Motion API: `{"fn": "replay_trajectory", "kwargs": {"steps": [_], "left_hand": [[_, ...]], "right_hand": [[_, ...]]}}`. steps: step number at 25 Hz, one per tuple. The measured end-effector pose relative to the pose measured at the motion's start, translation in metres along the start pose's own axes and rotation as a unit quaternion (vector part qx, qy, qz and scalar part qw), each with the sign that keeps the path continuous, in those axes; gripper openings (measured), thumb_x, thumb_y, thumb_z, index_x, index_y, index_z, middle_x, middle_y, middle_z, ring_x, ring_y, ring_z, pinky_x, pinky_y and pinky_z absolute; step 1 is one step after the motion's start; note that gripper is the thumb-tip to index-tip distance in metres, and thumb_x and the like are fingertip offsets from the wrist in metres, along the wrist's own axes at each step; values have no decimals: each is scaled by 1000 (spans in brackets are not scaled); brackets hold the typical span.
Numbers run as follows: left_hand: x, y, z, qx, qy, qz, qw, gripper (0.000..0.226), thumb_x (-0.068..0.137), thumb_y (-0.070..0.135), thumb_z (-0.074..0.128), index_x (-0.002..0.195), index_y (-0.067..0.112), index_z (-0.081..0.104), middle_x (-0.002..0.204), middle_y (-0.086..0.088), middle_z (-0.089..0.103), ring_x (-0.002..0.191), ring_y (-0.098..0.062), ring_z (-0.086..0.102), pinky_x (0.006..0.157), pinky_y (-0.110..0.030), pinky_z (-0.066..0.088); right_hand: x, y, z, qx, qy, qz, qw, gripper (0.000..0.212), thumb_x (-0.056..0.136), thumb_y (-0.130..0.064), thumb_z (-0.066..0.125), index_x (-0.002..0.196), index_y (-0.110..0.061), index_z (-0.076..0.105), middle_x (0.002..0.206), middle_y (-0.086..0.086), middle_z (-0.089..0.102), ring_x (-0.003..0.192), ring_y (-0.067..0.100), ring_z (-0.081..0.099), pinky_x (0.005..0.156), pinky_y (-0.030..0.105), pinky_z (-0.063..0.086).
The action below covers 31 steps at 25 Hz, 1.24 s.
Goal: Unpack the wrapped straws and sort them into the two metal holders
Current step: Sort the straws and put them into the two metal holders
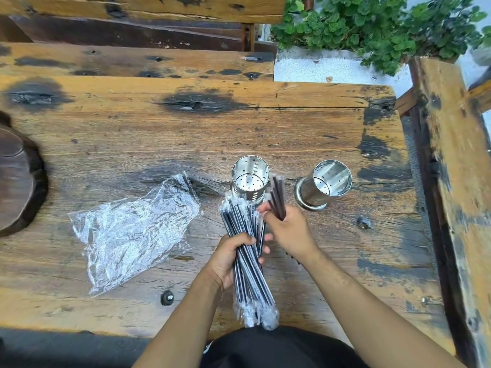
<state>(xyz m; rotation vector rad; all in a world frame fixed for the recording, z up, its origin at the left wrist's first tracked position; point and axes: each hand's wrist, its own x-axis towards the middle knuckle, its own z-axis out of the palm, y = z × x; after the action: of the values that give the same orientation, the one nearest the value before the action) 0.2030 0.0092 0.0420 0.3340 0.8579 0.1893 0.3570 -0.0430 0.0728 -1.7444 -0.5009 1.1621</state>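
My left hand (233, 257) grips a thick bundle of black straws in clear wrappers (249, 264), held upright over the table's front edge. My right hand (287, 227) holds a few straws (277, 195) pulled out of the bundle's top, blurred, just right of the left metal holder (249, 179). That holder stands upright and looks empty. The right metal holder (325, 183) stands apart on the right, tilted in view, with nothing visible inside.
A crumpled clear plastic bag (132, 229) lies on the wooden table (186, 134) to the left of the bundle. A dark round wooden piece (18, 179) sits at the left edge. Benches and green plants (372, 25) lie beyond the table.
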Motion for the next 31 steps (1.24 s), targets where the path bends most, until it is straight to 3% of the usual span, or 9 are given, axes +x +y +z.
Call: {"fn": "replay_trajectory", "kwargs": {"steps": [2,4,7,10,17,21,23,28,31], "left_hand": [[1,2,1,18,6,10,1000,52,75,2,68,124,-12,62,112,-25,78,74,-27,76,55,-33,61],[2,4,0,39,13,27,999,46,79,0,66,124,-9,64,114,-28,78,81,-29,79,59,-35,64],[1,5,-2,69,20,39,997,49,79,-1,67,127,-9,63,119,-31,75,84,-32,80,62,-37,66],[1,5,-2,69,18,38,997,51,80,-1,68,130,-9,62,120,-32,75,90,-36,80,65,-40,67],[4,-1,-6,75,7,51,996,50,78,3,78,126,-6,68,124,-33,73,110,-48,75,74,-46,67],[5,-4,-6,68,0,52,996,40,76,4,81,116,2,78,126,-32,73,112,-47,74,73,-45,68],[5,-5,-6,62,0,51,997,41,75,4,81,116,2,78,126,-32,73,111,-47,75,71,-43,68],[5,-4,-7,68,6,62,996,39,81,-2,74,120,1,75,124,-32,73,113,-49,73,70,-44,68],[4,-4,-6,74,18,65,995,41,85,-5,71,126,-3,70,122,-32,74,111,-48,74,69,-44,68]], "right_hand": [[-4,1,1,-3,8,9,1000,9,97,-26,67,92,-24,74,100,22,71,72,28,75,56,31,62],[-4,1,0,-29,16,0,999,7,92,-30,73,90,-23,75,93,6,77,72,19,77,63,34,64],[-2,1,-2,-27,20,-3,999,6,89,-26,78,88,-20,75,87,-4,77,70,3,74,58,15,57],[0,1,-4,-1,31,14,999,4,91,-21,74,88,-19,72,88,2,73,66,-5,68,56,6,49],[2,1,-9,-69,10,29,997,37,93,-12,66,62,-23,48,44,-13,47,39,2,46,42,21,39],[0,0,-6,-42,20,24,999,18,93,-9,67,88,-22,56,57,-9,58,49,12,61,44,29,50],[1,0,-5,-23,25,15,999,26,93,-10,67,103,-32,57,68,-7,56,52,12,64,48,31,54],[2,5,-4,-37,19,6,999,26,95,-10,63,100,-35,67,67,-6,52,50,8,61,50,28,53],[1,6,-3,-57,36,-13,998,12,96,-13,64,96,-23,71,71,-1,54,49,1,60,51,21,50]]}}
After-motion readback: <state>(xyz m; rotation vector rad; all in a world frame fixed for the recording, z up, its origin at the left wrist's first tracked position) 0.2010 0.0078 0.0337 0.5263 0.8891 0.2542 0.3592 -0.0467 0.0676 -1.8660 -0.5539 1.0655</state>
